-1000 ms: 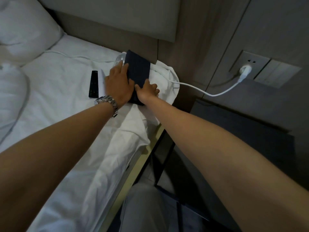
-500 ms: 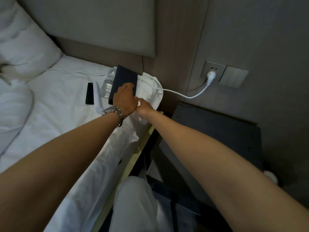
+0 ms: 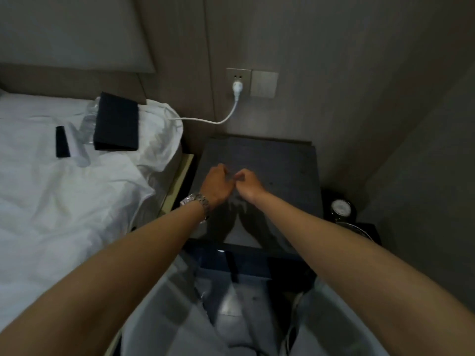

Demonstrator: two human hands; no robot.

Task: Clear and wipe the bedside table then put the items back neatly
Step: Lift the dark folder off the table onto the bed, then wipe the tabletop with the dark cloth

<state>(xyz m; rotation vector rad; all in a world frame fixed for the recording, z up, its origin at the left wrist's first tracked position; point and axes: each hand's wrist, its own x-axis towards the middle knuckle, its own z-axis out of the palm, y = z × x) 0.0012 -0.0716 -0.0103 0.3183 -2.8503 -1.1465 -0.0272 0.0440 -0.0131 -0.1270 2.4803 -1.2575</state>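
Dark tabletop, two hands meeting above it

Dark and bare-looking, one bedside table [image 3: 280, 160] stands right of the bed [image 3: 64, 201]. On the bed's far corner lie four items: one black folder [image 3: 116, 125], one clear bottle [image 3: 88, 122] partly hidden behind it, one black remote [image 3: 61, 141] and one pale slip beside it, hard to identify. One white cable [image 3: 205, 121] runs to the wall socket [image 3: 237, 80]. Two hands meet over the table's middle: left hand [image 3: 217, 185], wearing a watch [image 3: 196, 201], and right hand [image 3: 248, 182], both curled with fingertips touching; whether they pinch anything I cannot tell.
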